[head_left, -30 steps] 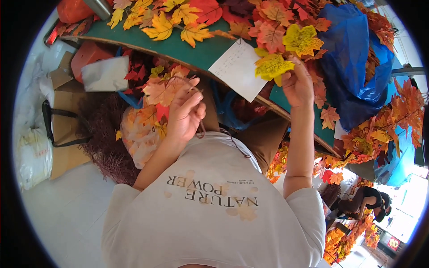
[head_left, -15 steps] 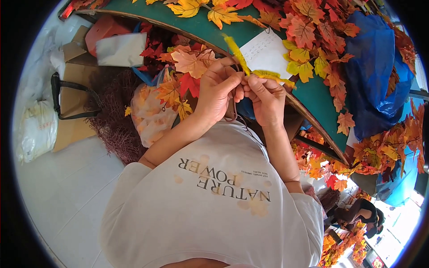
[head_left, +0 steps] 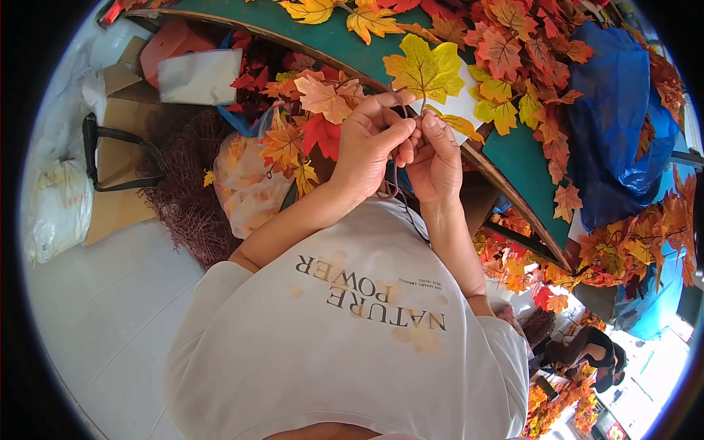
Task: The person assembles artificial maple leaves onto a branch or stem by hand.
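Note:
My left hand (head_left: pixel 370 143) is closed in a pinch on a thin brown stem (head_left: pixel 396 176), which loops round its fingers and hangs down in front of my shirt. Right beside it, fingertips nearly touching, my right hand (head_left: pixel 438 158) pinches the stem of a yellow artificial maple leaf (head_left: pixel 425 70). That leaf faces up broadside above both hands, veins showing. A second yellow leaf (head_left: pixel 462 126) sticks out behind my right fingertips, partly hidden. Where the stems meet is covered by my fingers.
A green table (head_left: pixel 524 172) with a wooden edge curves ahead, bearing orange and red leaf garlands (head_left: pixel 506 48), a white paper (head_left: pixel 463 99) and a blue plastic bag (head_left: pixel 616 125). At left are a bag of leaves (head_left: pixel 249 183), brown stems (head_left: pixel 194 191) and a cardboard box (head_left: pixel 121 161). A person (head_left: pixel 590 352) sits lower right.
The upper yellow leaf has turned from edge-on to broad face up, now overlapping the paper. My right hand has shifted slightly left and down; more of the hanging brown stem shows.

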